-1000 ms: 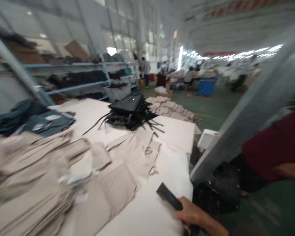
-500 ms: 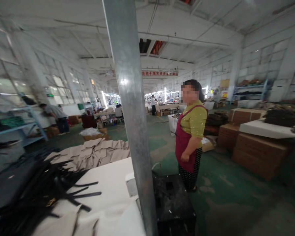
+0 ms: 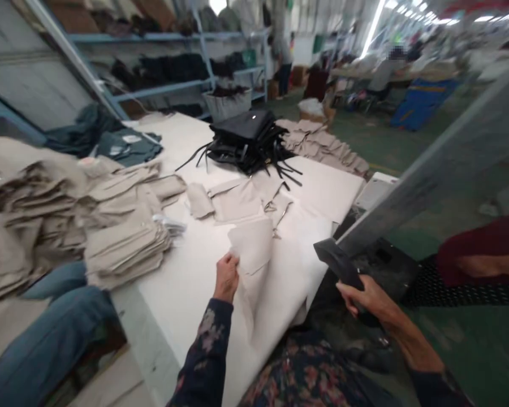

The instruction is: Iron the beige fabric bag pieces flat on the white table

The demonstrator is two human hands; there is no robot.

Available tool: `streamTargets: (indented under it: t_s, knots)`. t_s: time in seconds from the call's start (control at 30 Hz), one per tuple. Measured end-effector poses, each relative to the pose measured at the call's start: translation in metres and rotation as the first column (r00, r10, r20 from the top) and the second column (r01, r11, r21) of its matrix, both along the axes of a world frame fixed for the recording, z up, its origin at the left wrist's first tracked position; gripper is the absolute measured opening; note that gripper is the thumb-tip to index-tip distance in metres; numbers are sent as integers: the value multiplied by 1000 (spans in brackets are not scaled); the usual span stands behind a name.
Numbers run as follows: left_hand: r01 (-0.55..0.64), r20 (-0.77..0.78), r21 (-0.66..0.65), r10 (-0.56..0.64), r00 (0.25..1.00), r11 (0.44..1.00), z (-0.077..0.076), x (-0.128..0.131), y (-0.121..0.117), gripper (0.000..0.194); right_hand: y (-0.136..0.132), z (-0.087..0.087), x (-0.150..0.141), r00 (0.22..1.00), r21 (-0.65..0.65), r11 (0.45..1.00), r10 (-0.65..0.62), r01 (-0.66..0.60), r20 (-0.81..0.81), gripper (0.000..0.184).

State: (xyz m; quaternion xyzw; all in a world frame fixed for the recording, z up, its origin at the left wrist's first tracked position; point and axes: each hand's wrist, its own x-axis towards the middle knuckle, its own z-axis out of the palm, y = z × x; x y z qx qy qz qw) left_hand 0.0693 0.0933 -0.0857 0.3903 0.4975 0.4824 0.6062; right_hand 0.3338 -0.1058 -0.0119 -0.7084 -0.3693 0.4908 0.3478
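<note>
My left hand (image 3: 226, 277) pinches the edge of a beige fabric piece (image 3: 254, 254) and lifts it off the white worktable (image 3: 195, 271). My right hand (image 3: 362, 297) is closed round the handle of a black tool (image 3: 337, 261), held beyond the table's right edge. More beige pieces with metal rings (image 3: 237, 200) lie flat just beyond the lifted one.
Stacks of beige fabric (image 3: 68, 226) fill the table's left side. A pile of black bags with straps (image 3: 248, 141) sits at the far end. A slanted metal post (image 3: 441, 169) rises to the right. A person in a dark red apron (image 3: 479, 254) stands at the right edge. Blue shelves (image 3: 169, 62) line the back.
The view swung up to the hall and a standing person, then back down to the table. My left hand has come into view and taken hold of a beige piece.
</note>
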Motion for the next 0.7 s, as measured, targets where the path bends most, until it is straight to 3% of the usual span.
streamTargets:
  t_s: [0.13, 0.23, 0.33, 0.43, 0.53, 0.6, 0.7]
  knots:
    - [-50, 109, -146, 67, 992, 988, -38, -26, -21, 39, 23, -1, -21, 964, -44, 963, 265, -266, -27, 37]
    - [-56, -64, -112, 49, 997, 992, -59, -23, -28, 42, 46, -10, -49, 910, -85, 907, 407, -413, -80, 32]
    - [26, -196, -41, -33, 980, 999, -72, -20, -37, 39, 69, -34, -65, 880, -95, 881, 447, -464, -160, 30]
    - [160, -301, 66, -133, 944, 985, -76, -17, -52, 29, 83, -61, -68, 878, -111, 880, 436, -462, -197, 32]
    - [241, -402, 107, -179, 898, 965, -77, -9, -67, 25, 88, -75, -68, 890, -122, 890, 414, -440, -192, 34]
    - [248, -423, 85, -190, 886, 965, -77, -2, -71, 28, 88, -74, -67, 894, -125, 892, 409, -434, -183, 35]
    - [271, -429, 80, -213, 878, 959, -70, 8, -65, 23, 84, -60, -63, 900, -113, 899, 404, -424, -164, 36]
